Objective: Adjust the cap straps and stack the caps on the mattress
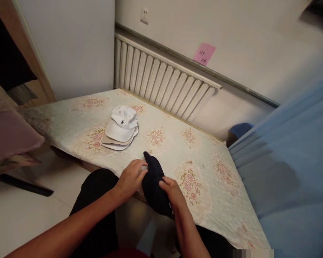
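A dark baseball cap (154, 184) is held over the near edge of the floral-covered table, tilted on its side. My left hand (131, 176) is at the cap's left side, fingers curled against it and thumb on its edge. On the right side, my right hand (171, 190) grips the cap with the thumb on top and the fingers hidden behind it. Beyond my left hand lies a stack of caps (121, 129), a white one with a small dark logo on top and beige and white brims under it.
The table (167, 161) has a pale floral cover. Behind it stand a white radiator (161, 79) and a wall with a pink note (204, 53). A blue curtain (290, 161) hangs at the right. My knees are under the near edge; pink fabric (10, 132) is at the left.
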Tool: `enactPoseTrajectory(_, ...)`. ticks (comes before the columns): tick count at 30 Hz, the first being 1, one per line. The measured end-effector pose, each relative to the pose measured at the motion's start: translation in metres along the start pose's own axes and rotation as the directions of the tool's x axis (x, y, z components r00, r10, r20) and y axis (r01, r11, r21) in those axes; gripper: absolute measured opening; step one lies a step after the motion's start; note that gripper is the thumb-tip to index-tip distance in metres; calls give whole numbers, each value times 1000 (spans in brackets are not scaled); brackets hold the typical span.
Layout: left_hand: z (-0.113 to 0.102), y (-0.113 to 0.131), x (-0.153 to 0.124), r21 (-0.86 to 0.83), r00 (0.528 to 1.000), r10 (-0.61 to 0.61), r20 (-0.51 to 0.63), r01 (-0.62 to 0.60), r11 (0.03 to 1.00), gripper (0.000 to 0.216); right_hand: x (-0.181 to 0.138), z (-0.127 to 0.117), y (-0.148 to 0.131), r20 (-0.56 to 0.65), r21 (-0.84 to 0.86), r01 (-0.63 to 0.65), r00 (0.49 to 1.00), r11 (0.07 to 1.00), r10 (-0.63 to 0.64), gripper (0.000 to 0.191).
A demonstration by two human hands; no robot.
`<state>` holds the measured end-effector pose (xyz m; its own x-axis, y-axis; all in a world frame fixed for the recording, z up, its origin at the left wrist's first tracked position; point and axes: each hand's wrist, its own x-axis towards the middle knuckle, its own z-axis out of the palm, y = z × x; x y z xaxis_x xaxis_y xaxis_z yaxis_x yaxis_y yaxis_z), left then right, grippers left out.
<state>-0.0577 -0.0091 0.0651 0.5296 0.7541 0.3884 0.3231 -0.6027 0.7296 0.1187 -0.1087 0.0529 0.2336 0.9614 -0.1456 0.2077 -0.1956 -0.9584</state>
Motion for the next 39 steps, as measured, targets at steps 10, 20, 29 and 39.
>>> enactPoseTrajectory(10, 32, -19, -11, -458, 863, -410, 295, 504, 732, 25, 17, -34, -57, -610, 715, 508, 789, 481, 74, 23)
enactPoseTrajectory(20, 61, 12, -30, -586, 686, -142, 714, 696, 415, 48, 10, -14, -30, -397, 875, 334, 909, 351, 124, 23)
enactPoseTrajectory(29, 74, 49, -1, -899, 878, -190, 438, 428, -95, 19, 1, 4, -22, -457, 816, 376, 885, 439, 92, 21)
enactPoseTrajectory(39, 66, 52, 5, -924, 855, -357, 378, 321, -208, 17, -2, 10, -20, -439, 845, 340, 883, 413, 169, 24)
